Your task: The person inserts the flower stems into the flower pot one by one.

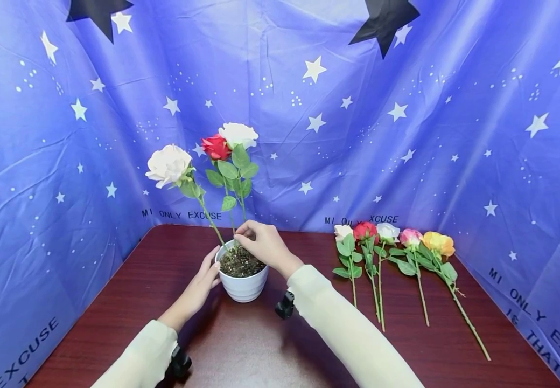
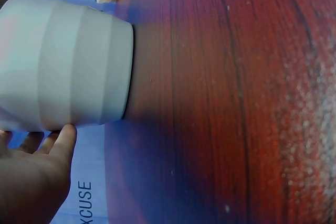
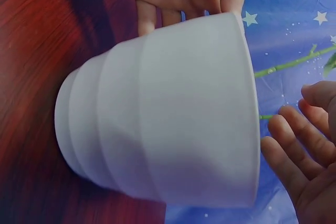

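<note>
Leftmost, a blush-white rose [image 1: 168, 164] leans toward eleven o'clock out of a ribbed white flowerpot [image 1: 245, 288], which stands upright on a dark red-brown wood-grain table [image 1: 256, 345], left of the table's middle. The person's left hand [image 1: 197, 285] is at the pot's nine o'clock, fingers nearly straight and resting against its outer wall. Next, a red rose [image 1: 216, 146] rises just short of twelve o'clock, and a fuller white rose [image 1: 238, 135] stands at twelve, their blooms overlapping above green leaves [image 1: 229, 170]. Dark, crumbly soil [image 1: 243, 264] fills the pot. The right hand [image 1: 266, 248] comes over the rim at one o'clock, thumb and fingertips pinching a rose stem [image 3: 265, 117] just above the soil; whether it belongs to the red or the white bloom, I cannot tell. Well apart, at the pot's three o'clock, five loose flowers lie in a row, heads toward twelve: a peach rose [image 1: 343, 233], a second red rose [image 1: 365, 231], a second white rose [image 1: 387, 233], a pink rose [image 1: 411, 237] and a yellow-orange rose [image 1: 438, 244], whose long stem points to five o'clock. Behind everything hangs a blue-violet curtain [image 1: 280, 178] printed with stars.
</note>
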The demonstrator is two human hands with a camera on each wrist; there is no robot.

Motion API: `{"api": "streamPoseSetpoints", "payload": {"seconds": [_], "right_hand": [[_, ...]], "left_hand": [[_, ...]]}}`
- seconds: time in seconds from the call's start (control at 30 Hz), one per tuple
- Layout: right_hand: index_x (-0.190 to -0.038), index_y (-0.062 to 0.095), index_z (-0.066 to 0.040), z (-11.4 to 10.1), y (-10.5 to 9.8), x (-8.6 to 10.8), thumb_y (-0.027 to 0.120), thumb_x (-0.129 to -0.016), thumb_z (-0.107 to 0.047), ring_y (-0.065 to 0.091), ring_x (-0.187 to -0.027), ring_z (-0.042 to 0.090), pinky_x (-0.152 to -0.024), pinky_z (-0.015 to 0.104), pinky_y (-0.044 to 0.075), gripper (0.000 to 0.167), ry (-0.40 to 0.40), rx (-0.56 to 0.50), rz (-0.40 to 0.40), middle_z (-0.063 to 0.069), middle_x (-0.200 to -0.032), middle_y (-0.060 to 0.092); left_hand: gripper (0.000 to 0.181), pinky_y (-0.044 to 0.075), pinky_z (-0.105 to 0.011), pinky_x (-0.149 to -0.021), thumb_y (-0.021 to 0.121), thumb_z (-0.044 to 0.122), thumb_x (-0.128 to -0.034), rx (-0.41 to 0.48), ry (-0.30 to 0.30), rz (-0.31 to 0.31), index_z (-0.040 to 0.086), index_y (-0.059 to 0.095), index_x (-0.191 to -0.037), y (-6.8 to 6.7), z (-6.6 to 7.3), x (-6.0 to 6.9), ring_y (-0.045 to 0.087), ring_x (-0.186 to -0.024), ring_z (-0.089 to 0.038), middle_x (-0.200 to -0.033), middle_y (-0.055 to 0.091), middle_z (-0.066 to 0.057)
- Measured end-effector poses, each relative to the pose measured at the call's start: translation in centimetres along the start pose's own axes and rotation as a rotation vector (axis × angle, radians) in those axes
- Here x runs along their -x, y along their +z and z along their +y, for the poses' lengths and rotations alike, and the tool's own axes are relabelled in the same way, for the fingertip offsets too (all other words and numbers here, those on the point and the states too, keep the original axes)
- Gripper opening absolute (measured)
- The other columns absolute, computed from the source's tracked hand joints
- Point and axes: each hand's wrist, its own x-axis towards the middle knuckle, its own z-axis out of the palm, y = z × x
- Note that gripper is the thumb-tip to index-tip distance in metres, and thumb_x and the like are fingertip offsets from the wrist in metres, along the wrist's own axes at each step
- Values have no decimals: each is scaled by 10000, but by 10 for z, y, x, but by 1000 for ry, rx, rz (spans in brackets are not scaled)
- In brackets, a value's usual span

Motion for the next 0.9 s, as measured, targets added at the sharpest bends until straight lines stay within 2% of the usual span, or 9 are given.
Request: {"api": "streamPoseSetpoints", "payload": {"seconds": [0.33, 0.57, 0.77, 0.9], "right_hand": [[-989, 715, -162, 18, -20, 21, 710, -943, -216, 604, -742, 75, -683, 269, 505, 72, 11, 7, -12, -79, -839, 698], [-1000, 716, -150, 29, -37, 35, 714, -946, -202, 630, -780, 81, -722, 300, 524, 75, 30, -15, -15, -82, -856, 703], [-1021, 713, -130, 46, -57, 51, 709, -949, -221, 646, -818, 99, -771, 339, 537, 117, 40, 24, -16, -73, -886, 712], [-1024, 710, -132, 61, -71, 64, 712, -948, -231, 645, -814, 101, -764, 346, 536, 125, 79, 57, -15, -72, -887, 714]], "left_hand": [[559, 290, -605, -1119, 309, 245, -1111, 0, 4, -8, 44, 109, -1594, 1, -3, -1, 250, -1417, -429, -1624, 107, -250], [554, 300, -598, -1115, 317, 237, -1111, 0, 16, -2, 42, 124, -1592, 0, -3, -2, 242, -1420, -431, -1625, 108, -250], [555, 296, -597, -1118, 316, 246, -1112, 6, 17, -3, 50, 124, -1594, -1, -4, -2, 240, -1422, -426, -1625, 107, -247], [558, 298, -599, -1118, 316, 252, -1112, 7, 14, -1, 49, 122, -1594, -2, -5, -2, 245, -1422, -422, -1627, 110, -241]]}}
